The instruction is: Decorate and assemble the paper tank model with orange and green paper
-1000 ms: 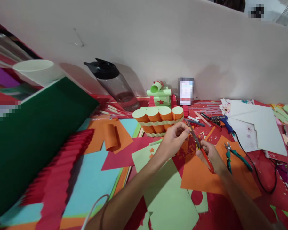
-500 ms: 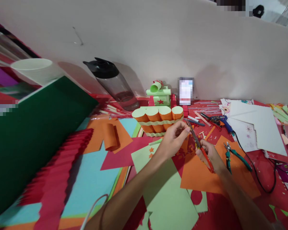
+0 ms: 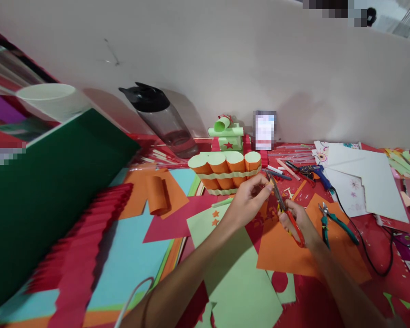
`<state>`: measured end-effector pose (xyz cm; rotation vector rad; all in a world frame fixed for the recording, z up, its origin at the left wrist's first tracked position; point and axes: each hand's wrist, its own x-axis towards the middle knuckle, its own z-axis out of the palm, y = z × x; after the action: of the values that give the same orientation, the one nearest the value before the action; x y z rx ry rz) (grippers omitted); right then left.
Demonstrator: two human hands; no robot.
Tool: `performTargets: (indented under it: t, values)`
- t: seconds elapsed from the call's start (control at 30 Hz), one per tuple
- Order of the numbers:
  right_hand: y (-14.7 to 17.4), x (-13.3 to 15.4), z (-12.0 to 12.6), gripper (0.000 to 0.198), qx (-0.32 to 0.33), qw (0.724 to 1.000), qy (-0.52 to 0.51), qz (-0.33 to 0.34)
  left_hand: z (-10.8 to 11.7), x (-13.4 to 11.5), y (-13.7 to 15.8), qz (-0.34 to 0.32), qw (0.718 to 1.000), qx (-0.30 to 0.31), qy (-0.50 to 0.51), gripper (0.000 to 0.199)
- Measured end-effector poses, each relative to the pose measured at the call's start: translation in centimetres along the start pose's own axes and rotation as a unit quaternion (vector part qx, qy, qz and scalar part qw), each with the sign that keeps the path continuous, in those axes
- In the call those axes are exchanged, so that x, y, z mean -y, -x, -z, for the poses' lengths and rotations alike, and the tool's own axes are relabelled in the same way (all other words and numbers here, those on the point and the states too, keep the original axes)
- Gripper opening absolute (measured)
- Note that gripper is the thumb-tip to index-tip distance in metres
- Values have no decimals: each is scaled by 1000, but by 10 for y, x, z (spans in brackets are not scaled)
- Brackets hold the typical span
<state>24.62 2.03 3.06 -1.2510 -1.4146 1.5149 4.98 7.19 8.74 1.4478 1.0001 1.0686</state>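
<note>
Scissors (image 3: 281, 202) in right fingers (image 3: 294, 207), left fingers (image 3: 262, 195) near edge of tubes (image 3: 235, 167), bottle (image 3: 171, 127) apart

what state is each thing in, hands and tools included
left hand, pinching a small orange piece
right hand, gripping the scissors
scissors, blades slightly parted
pliers, handles spread
glue gun, lying down
bottle, capped
phone, screen lit
orange tube, rolled
red paper strip, pleated

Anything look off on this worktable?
Nothing spilled or broken stands out. Just untidy: small orange scraps lie scattered beside the left hand, and the green-handled pliers sit splayed open on an orange sheet.
</note>
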Motion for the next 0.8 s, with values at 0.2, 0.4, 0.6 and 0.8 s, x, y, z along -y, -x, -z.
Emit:
performTargets:
  t: [0.2, 0.4, 0.6, 0.8]
  values:
    - [1, 2, -2, 43, -6, 1000, 9, -9, 0, 1, -1, -5, 1000, 2, 8, 30]
    - [1, -1, -2, 41, -8, 1000, -4, -16, 0, 0, -1, 2, 1000, 5, 9, 30]
    - [2, 1, -3, 42, -11, 1000, -3, -27, 0, 0, -1, 8, 1000, 0, 9, 31]
    - [1, 1, -2, 40, -9, 1000, 1, -24, -1, 1, 0, 4, 1000, -7, 13, 32]
